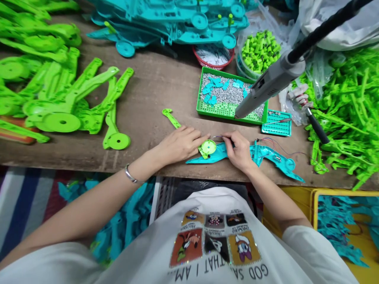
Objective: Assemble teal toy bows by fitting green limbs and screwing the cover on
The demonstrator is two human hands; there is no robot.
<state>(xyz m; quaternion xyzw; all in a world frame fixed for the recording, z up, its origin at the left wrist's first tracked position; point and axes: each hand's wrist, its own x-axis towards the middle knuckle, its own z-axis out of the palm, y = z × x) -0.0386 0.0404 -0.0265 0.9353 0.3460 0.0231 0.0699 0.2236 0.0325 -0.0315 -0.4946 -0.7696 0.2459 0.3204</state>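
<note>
A long teal plastic shell [269,153] lies near the table's front edge, its inner side facing up. Across its left part rests a green plastic arm [208,147] with a round disc end. My left hand [186,145] is closed over this arm, which shows again beyond the knuckles. My right hand [238,150] hovers over the middle of the shell, thumb and fingers pinched on a thin wire [218,137] pointing toward the disc. Fine red and blue wires [284,149] trail from the shell's right half.
A green tray [231,114] holds screws and small teal pieces. Beside it are a small teal tray [278,128] and a hanging grey power screwdriver [266,85]. Green arms [62,122] pile left, more parts [355,118] right, teal shells [166,23] behind. A black-handled tool [317,126] lies right.
</note>
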